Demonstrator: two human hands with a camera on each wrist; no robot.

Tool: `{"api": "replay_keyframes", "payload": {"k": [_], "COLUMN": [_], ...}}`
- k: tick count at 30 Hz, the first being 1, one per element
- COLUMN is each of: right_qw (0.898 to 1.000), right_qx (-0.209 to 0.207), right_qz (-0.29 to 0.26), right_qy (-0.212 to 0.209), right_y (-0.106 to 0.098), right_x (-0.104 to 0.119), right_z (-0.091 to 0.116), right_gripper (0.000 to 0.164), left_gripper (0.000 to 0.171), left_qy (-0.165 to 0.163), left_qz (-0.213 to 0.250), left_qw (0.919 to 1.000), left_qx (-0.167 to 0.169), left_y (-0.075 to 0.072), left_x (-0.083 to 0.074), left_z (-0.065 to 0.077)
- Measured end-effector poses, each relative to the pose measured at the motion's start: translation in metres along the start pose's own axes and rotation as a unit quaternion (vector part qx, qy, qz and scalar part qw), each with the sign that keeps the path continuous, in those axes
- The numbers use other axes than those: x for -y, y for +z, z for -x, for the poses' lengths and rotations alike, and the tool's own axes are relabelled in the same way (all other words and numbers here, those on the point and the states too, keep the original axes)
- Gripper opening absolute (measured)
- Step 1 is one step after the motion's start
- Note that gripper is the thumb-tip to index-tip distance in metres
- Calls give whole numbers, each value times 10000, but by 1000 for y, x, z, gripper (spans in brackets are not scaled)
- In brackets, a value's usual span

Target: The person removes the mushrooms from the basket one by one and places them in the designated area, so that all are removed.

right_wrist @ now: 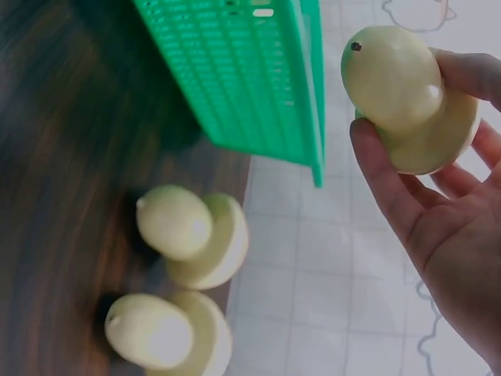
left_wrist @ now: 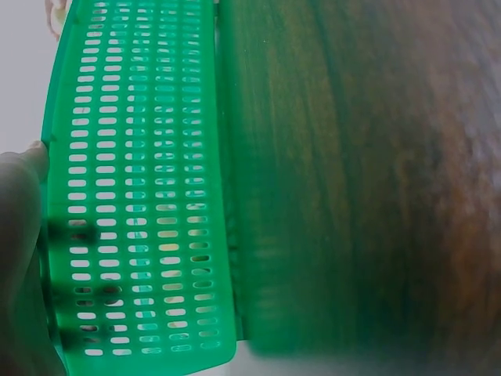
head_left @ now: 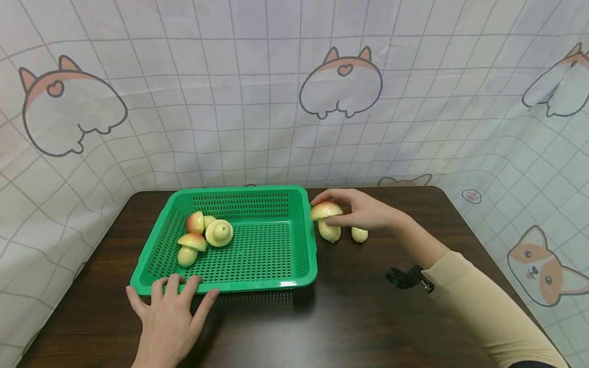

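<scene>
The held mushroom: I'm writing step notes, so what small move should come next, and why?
Probably lift the held mushroom over into the green basket: the right hand grips it just outside, three mushrooms lie inside, and the left hand holds the near rim.

A pale fabric backdrop [head_left: 267, 117] — gridded and printed with cartoon corgis [head_left: 545, 268] — hangs behind and to both sides of a dark wood-grain table [head_left: 359, 301], its top catching soft glare.

right fingers [head_left: 333, 193] grip a mushroom [head_left: 326, 210] beside a green basket [head_left: 253, 285] that left fingers [head_left: 172, 287] touch.
</scene>
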State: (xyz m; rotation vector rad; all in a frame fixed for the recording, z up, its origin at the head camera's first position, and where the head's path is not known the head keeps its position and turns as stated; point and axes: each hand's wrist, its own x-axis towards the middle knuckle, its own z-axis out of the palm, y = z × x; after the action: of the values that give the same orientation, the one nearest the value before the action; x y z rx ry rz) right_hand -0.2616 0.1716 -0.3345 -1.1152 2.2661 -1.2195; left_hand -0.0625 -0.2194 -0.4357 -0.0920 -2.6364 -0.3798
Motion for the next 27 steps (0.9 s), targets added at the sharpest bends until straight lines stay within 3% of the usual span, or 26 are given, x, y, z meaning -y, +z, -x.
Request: {"api": "replay_keyframes", "payload": {"k": [4,8,27], "right_qw": [9999,9994,9963], "right_qx": [-135,-142,-731], "right_qz": [81,-304,-452], "right_qy": [20,2,-36], "right_y": [-3,-3,-20], "right_x": [-11,-22,-64], "right_z": [13,25,75], "right_gripper": [37,39,42], "left_gripper": [48,48,47], "left_qy": [9,25,11], "left_qz": [-8,-19,-4], "left_qw": [10000,10000,10000], "left_qx": [16,7,-2], "left_y": [0,0,1], "left_x": [0,0,1], "left_z": [0,1,1]}}
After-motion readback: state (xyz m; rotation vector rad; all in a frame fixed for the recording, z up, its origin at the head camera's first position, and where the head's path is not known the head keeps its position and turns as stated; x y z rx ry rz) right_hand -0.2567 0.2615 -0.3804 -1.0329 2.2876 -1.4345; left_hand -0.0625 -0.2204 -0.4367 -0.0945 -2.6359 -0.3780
